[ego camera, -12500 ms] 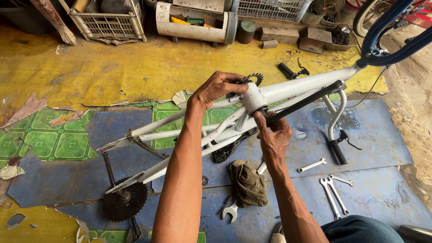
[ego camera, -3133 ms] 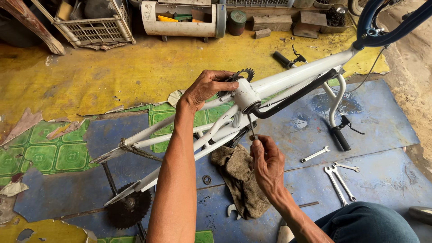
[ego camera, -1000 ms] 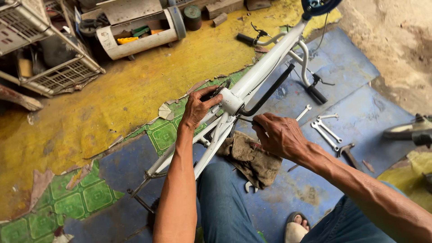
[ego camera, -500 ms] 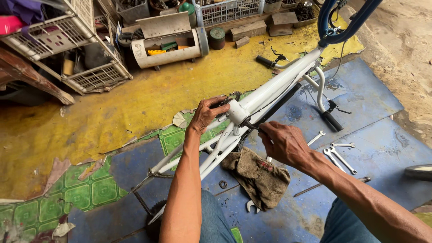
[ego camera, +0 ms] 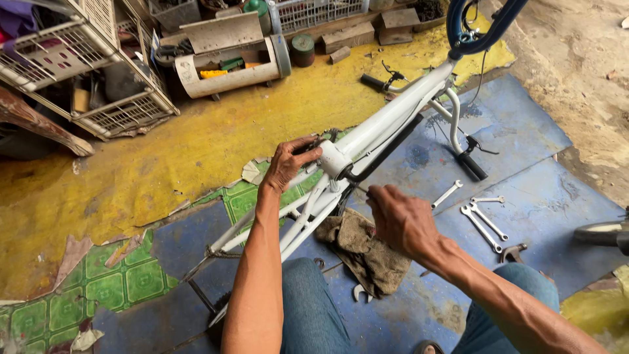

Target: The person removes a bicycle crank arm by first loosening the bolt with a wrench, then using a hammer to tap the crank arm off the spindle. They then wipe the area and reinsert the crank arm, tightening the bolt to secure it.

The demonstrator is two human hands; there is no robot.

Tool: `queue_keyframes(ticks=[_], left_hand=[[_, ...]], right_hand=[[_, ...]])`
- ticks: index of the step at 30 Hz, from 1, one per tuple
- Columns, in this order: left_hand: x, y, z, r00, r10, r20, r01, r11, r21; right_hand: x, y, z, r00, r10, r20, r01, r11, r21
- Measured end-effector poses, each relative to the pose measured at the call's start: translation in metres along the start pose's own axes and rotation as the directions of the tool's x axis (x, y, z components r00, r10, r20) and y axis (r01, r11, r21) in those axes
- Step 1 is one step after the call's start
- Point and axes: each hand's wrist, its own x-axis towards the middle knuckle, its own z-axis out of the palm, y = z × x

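Left hand (ego camera: 291, 164) gripping white bike frame (ego camera: 386, 121) at bottom bracket; right hand (ego camera: 400, 219) pinching thin tool; keeping frame steady is key.

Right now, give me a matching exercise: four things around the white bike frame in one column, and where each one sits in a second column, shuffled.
Things:
1. left hand
2. brown crumpled rag
3. silver open-ended spanners
4. cream metal box lying on its side

Places:
A. on the blue mat, right of the white bicycle frame
B. on the yellow floor at the top, beside the wire baskets
C. gripping the frame's round bottom bracket shell
D. on the mat under the frame, below the right hand

Pairs: 1-C, 2-D, 3-A, 4-B
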Motion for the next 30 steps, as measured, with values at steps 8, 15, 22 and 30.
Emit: queue_keyframes(ticks=[8, 15, 22, 30], left_hand=[[-0.002, 0.005, 0.000, 1.000, 0.011, 0.015, -0.011, 0.999, -0.043], [-0.004, 0.010, 0.003, 0.999, 0.031, 0.020, -0.030, 0.998, -0.064], [-0.004, 0.013, 0.004, 1.000, 0.030, 0.007, -0.029, 0.999, -0.030], [-0.004, 0.011, 0.004, 1.000, -0.012, 0.000, 0.012, 1.000, 0.008]], right_hand=[[0.024, 0.002, -0.012, 0.898, 0.425, 0.117, -0.440, 0.878, 0.191], [0.033, 0.000, -0.013, 0.906, 0.410, 0.108, -0.423, 0.890, 0.170], [0.031, -0.001, -0.007, 0.907, 0.405, 0.113, -0.420, 0.891, 0.171], [0.019, 0.004, 0.008, 0.951, 0.298, 0.080, -0.307, 0.938, 0.160]])
